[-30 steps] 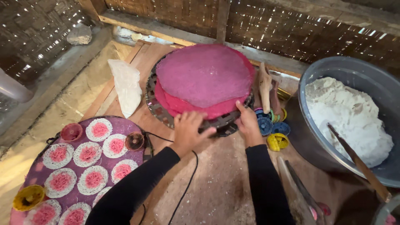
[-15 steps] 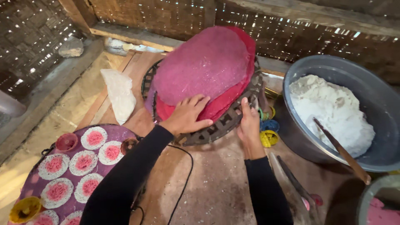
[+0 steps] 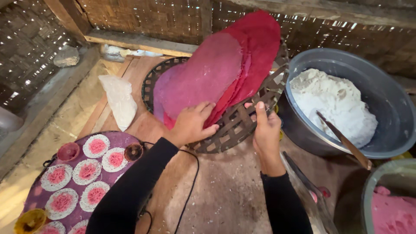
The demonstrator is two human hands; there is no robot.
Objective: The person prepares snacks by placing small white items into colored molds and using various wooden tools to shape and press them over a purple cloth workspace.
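On the mat, woven tray [image 3: 242, 125] tilted up, right hand [image 3: 265, 130] clamped on its rim, left hand [image 3: 190, 123] spread flat against pink sheets [image 3: 208, 73]; sheets not yet off.

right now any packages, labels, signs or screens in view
No labels, signs or screens show.
Crumpled white plastic bag: on the wooden board, left of the woven tray; whether it is packaging cannot be told.
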